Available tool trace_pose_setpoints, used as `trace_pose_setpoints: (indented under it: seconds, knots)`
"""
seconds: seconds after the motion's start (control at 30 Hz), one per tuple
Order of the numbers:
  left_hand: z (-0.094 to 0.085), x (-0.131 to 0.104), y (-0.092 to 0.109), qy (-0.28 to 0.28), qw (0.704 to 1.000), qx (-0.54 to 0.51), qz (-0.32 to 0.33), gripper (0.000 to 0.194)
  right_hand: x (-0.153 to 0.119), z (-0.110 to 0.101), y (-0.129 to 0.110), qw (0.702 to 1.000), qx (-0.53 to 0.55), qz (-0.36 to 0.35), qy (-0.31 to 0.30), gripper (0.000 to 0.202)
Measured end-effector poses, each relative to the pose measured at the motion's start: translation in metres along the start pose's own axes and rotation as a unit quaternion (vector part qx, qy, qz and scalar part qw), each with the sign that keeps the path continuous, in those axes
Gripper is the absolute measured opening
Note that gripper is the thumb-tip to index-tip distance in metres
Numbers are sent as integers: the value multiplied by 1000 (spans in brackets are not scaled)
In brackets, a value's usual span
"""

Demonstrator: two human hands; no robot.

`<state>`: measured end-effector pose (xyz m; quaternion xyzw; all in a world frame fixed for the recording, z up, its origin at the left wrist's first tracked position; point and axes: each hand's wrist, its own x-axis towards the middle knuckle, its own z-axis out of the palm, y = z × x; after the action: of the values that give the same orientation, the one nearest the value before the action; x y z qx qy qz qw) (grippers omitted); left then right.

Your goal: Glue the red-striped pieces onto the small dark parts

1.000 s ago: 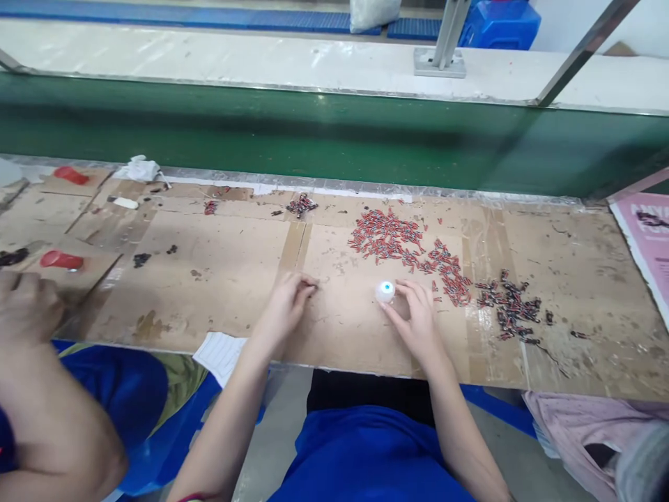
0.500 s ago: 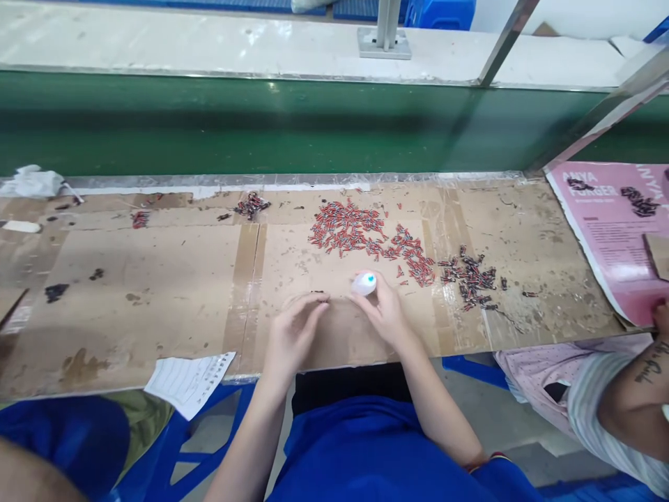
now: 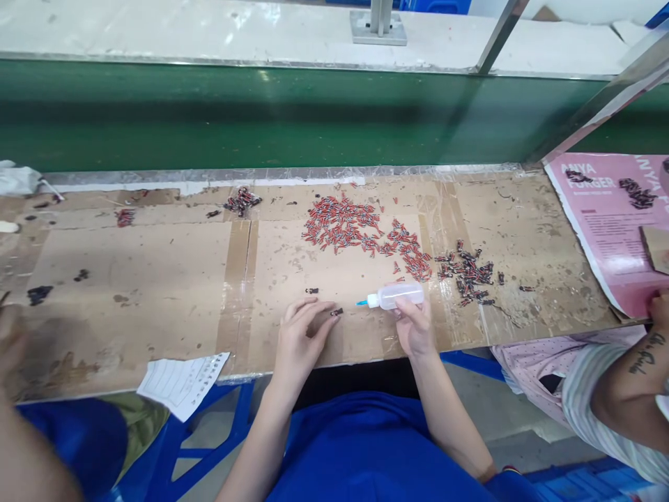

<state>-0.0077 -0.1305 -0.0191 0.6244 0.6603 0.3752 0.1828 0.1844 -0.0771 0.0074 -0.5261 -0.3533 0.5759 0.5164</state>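
Between thumb and fingers, my left hand (image 3: 304, 333) pinches a small dark part (image 3: 337, 312) just above the cardboard. My right hand (image 3: 415, 326) is closed on a clear squeeze bottle (image 3: 401, 295), which lies sideways with its blue tip toward the left hand. Another small dark part (image 3: 312, 291) rests on the cardboard beyond my left fingers. Farther back is a wide pile of small red parts (image 3: 342, 223), trailing to the right. Right of it sits a pile of dark and red parts (image 3: 473, 275).
Cardboard (image 3: 141, 279) covers the bench. A green belt (image 3: 235, 122) runs behind it. Paper (image 3: 182, 383) overhangs the front edge. A small dark pile (image 3: 243, 201) stands back left. A person's hand (image 3: 10, 341) is at far left, another person's arm (image 3: 635, 376) at right.
The bottle has turned from pointing at the camera to lying sideways, and my right hand has moved right. The dark part in my left fingers now shows. A person's hand has appeared at far left.
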Motion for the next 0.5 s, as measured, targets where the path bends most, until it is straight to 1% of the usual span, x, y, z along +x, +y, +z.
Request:
trace_pose_setpoints:
  seconds: [0.07,0.17,0.23,0.5]
  knots:
    - [-2,0,1,-3,1000,-8,-8,14,-2,4,2,1000,-23,-8,1,27]
    - [-2,1,1,-1,1000,-4,-13,13,-6,7,5,995,-86,-35,-19,24]
    - [-2,1,1,-3,1000,5,-14,12,-9,9,8,992,-114,-40,-25,24]
    - [-4,2,1,-12,1000,11,-11,11,-9,9,11,983,-175,-51,-32,22]
